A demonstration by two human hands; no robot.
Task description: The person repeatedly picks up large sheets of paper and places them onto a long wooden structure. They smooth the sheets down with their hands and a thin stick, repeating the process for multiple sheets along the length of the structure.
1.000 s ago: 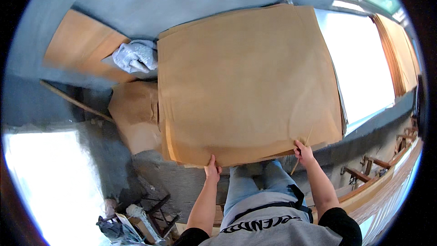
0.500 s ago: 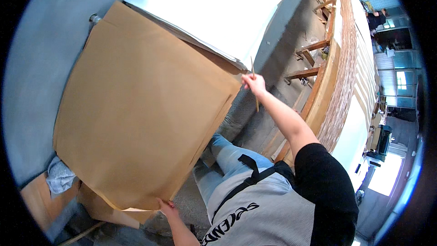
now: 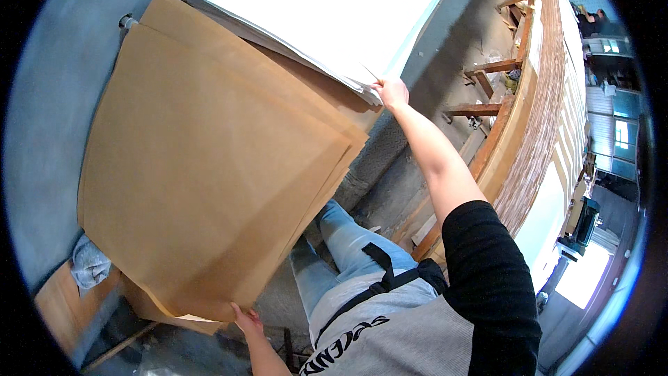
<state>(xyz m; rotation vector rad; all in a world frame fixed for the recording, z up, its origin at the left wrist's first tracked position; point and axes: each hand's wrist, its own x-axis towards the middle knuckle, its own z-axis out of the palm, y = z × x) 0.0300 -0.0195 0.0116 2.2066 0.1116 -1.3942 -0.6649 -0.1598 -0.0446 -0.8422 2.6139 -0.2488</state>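
**Working at the corners of brown sheets (image 3: 216,160) and a white stack (image 3: 327,14)**

From here I am judging the handling to be under way rather than finished: the brown sheets are lying in one broad, slightly fanned pile, and none is standing clear of it. The white stack is lying uncovered along their upper-right edge, its lower corner resting above more brown paper (image 3: 369,118). How much is left to handle, I am not managing to tell; whatever is carrying it all is hiding underneath.

My left hand (image 3: 248,318) is pinching the brown sheets at their lowest corner, thumb lying over the edge; whether the fingers are gripping one sheet or several, I am not seeing. My right hand (image 3: 394,92) is holding a thin stick (image 3: 369,72) between its fingers at the white stack's lower-right corner, just beyond the brown sheets' right corner. Whether those fingers are also pinching white paper, I am not telling for certain.
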